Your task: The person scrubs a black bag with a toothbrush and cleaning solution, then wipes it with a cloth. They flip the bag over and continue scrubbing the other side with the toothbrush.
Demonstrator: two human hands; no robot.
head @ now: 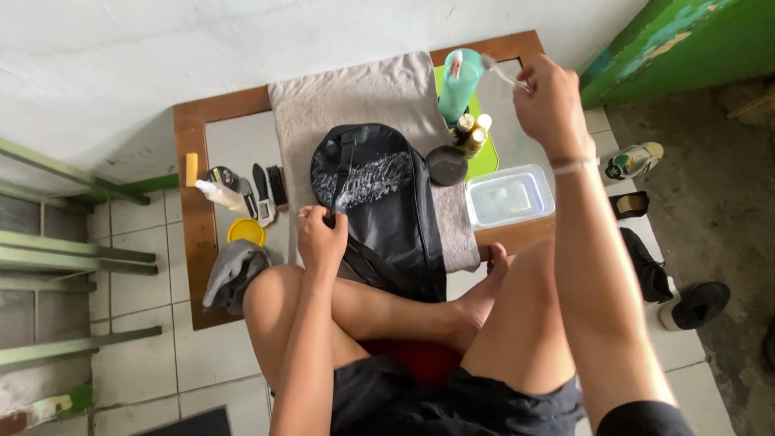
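Your left hand [320,236] grips the near edge of the black bag [379,206], which lies on the grey towel [355,93] at table centre, foam streaked at its 12 o'clock | your right hand [551,101] pinches a small brush [499,73] over the teal cup [458,85] at 1 o'clock | clear tub [508,198] at 3 o'clock of the bag.

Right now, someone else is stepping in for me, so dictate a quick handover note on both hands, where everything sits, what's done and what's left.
Left hand: gripping the edge of the black bag, which lies on a beige towel over the low table.
Right hand: raised, holding a small brush beside the teal cup.
Done: white foam streaks part of the bag.
Left: most of the bag looks unscrubbed. The clear water tub and grey cloth sit close by.
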